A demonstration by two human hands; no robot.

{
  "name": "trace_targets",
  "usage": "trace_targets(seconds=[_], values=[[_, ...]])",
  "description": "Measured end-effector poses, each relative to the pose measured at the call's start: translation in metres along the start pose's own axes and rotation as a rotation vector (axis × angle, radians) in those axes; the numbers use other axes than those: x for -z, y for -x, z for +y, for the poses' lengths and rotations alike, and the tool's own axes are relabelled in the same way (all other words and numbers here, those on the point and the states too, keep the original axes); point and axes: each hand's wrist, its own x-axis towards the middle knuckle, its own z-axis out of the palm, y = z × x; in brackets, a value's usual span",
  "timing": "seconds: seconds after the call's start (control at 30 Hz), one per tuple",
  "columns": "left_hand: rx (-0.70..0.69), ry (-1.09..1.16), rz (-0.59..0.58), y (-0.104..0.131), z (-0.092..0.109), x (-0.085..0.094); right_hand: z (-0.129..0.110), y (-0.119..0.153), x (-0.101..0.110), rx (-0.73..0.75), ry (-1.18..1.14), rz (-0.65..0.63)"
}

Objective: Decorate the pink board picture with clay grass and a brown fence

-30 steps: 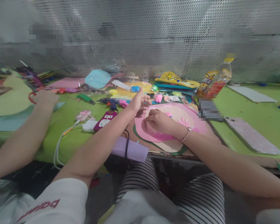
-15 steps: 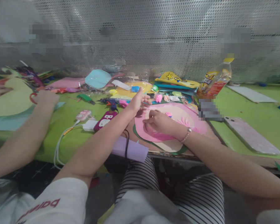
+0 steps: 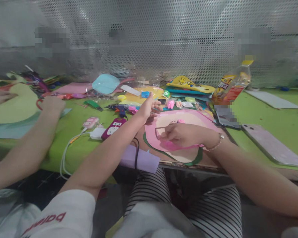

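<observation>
A layered paper piece, pink (image 3: 151, 124) with cream and a green edge, lies at the table's front edge. Over its lower middle is my right hand (image 3: 176, 135), fingers curled together; whatever they pinch is too small to make out. A pink swirl (image 3: 181, 121) shows just beyond the knuckles. My left hand (image 3: 150, 108) hovers by the paper's upper left edge, its fingers spread and holding nothing. Behind it are a blue packet (image 3: 145, 94) and a pink lump (image 3: 170, 104).
On the left, another person's hand (image 3: 53, 105) holds red-handled scissors by yellow-green paper (image 3: 17, 102). A purple device (image 3: 114, 127), a cable and a lilac roll (image 3: 144, 158) lie nearer. To the right are a bottle (image 3: 238, 84) and a phone (image 3: 273, 143).
My right hand has moved right and slightly toward me over the pink paper, now covering the pink strips there. My left hand keeps its place over the table. The view has shifted slightly.
</observation>
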Motion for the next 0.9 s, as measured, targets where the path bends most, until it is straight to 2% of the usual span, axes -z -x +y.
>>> trace_targets(seconds=[0.17,0.33,0.43,0.57,0.67,0.9], values=[[-0.016,-0.064,-0.015,0.002,0.003,-0.001,0.000,-0.003,-0.004,-0.015,0.065,-0.017],[-0.079,-0.616,-0.080,0.005,0.005,0.002,0.000,-0.002,-0.005,-0.013,0.085,-0.030],[-0.031,-0.832,-0.171,0.013,0.007,0.007,-0.001,-0.003,-0.005,0.001,0.086,-0.028],[0.067,-1.062,-0.385,0.022,0.009,0.012,-0.001,-0.004,-0.008,0.035,0.109,-0.013],[0.064,-1.190,-0.471,0.022,0.009,0.012,0.002,-0.004,-0.013,0.045,0.120,0.012],[0.060,-1.326,-0.489,0.016,0.006,0.015,0.001,-0.006,-0.017,0.057,0.051,0.023]])
